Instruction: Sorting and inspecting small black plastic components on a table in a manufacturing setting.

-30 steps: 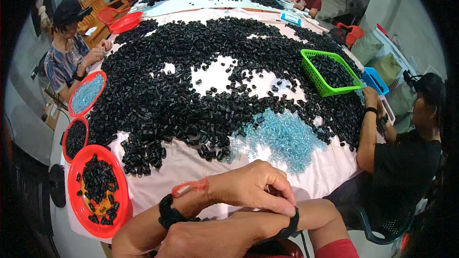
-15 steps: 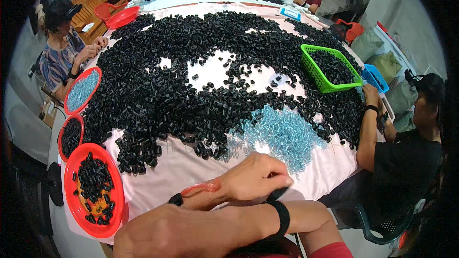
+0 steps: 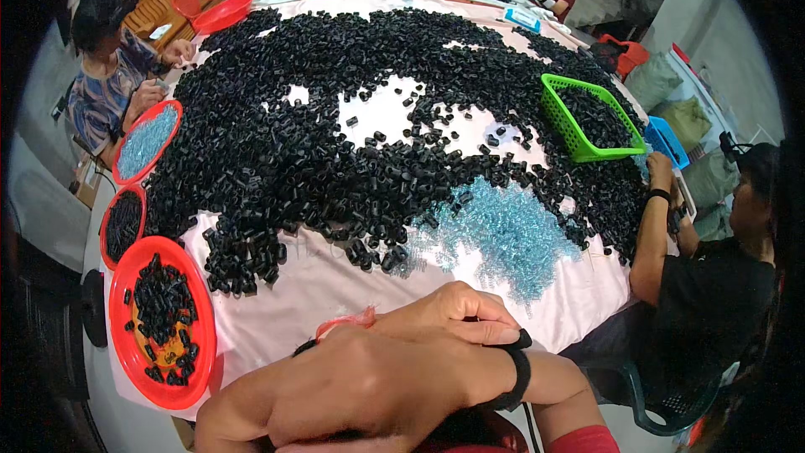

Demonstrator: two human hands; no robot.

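Clock directions are read from the left hand, with twelve pointing away from the wearer. Nearest, the right hand (image 3: pixel 360 369) lies crossed over the left forearm, its back upward; its fingers are hidden, so whether it is open or closed cannot be told. A black wristband (image 3: pixel 521 377) circles the right wrist, at about four o'clock. Just beyond the right hand, the left hand (image 3: pixel 457 315) has its thumb and index finger pinched together on the end of that wristband. A red string (image 3: pixel 352 321) is tied round the left wrist.

Pale pink cloth (image 3: pixel 285 315) covers the surface. At nine o'clock a large red plate (image 3: pixel 204 369) holds a heap of black pieces. Near the left hand, at one o'clock, lies a pile of clear bluish pieces (image 3: pixel 507 235). A co-worker in a black shirt (image 3: pixel 713 302) sits at three o'clock. Between nine and ten stands a small red bowl (image 3: pixel 143 222) of dark pieces; at ten, a red dish (image 3: pixel 178 122) of bluish ones.

Farther off, a broad spread of black pieces (image 3: pixel 277 134) runs from ten to one, with a green basket (image 3: pixel 579 134) at one. Beyond, at eleven, rests another red plate (image 3: pixel 222 15).
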